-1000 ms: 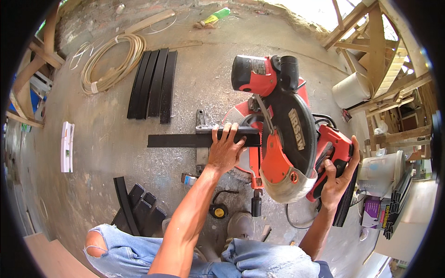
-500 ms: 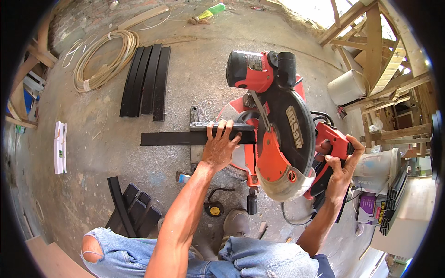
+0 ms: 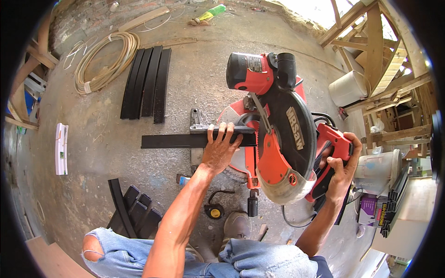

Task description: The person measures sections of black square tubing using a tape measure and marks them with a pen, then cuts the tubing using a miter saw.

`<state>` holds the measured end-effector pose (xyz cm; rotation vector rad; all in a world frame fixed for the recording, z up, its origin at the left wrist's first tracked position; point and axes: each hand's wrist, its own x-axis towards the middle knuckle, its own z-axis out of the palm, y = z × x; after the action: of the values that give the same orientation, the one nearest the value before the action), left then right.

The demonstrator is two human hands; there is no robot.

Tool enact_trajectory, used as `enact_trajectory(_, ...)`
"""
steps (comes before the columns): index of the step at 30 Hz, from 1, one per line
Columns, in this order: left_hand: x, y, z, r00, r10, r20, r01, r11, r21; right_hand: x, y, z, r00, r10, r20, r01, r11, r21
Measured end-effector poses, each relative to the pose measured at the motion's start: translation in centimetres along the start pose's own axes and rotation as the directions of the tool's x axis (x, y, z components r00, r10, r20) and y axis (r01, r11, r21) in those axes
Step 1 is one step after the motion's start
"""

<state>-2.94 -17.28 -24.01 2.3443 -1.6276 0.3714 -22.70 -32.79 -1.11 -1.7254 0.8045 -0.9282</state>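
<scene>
A red and black miter saw (image 3: 289, 132) stands on the floor in front of me. My right hand (image 3: 342, 160) is closed around its red D-shaped handle (image 3: 340, 144) at the right. At the left, a flat black strip (image 3: 169, 141) lies across the saw base, along the metal fence (image 3: 222, 129). My left hand (image 3: 221, 150) presses on this strip, its fingers reaching over to the fence and the thumb close to the saw slot. The strip's right end sits beside the slot under the raised saw head. The blade is mostly hidden behind its guard (image 3: 289, 185).
Several long black strips (image 3: 146, 83) lie beyond the saw, near a coiled hose (image 3: 109, 62). Short black pieces (image 3: 134, 208) are piled by my left knee. A tape measure (image 3: 214, 211) rests near my shoe (image 3: 237, 227). Buckets (image 3: 378, 169) and timber (image 3: 398, 134) stand at the right.
</scene>
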Motion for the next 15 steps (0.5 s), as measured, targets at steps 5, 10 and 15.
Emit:
enact_trajectory(5,-0.1,0.0,0.1,1.0,-0.016,0.009,0.016,0.999,-0.039,-0.3,0.0,0.3,1.0,0.012,-0.007,-0.012,1.0,0.014)
enact_trajectory(10,-0.1,-0.1,-0.4,1.0,-0.005,0.026,0.007,0.997,-0.081,-0.4,0.3,0.1,1.0,0.003,-0.014,-0.003,1.0,0.022)
enact_trajectory(15,0.2,-0.4,-0.8,0.999,0.006,0.04,-0.001,0.992,-0.124,-0.5,-0.3,1.0,0.993,0.067,-0.1,-0.062,0.996,0.058)
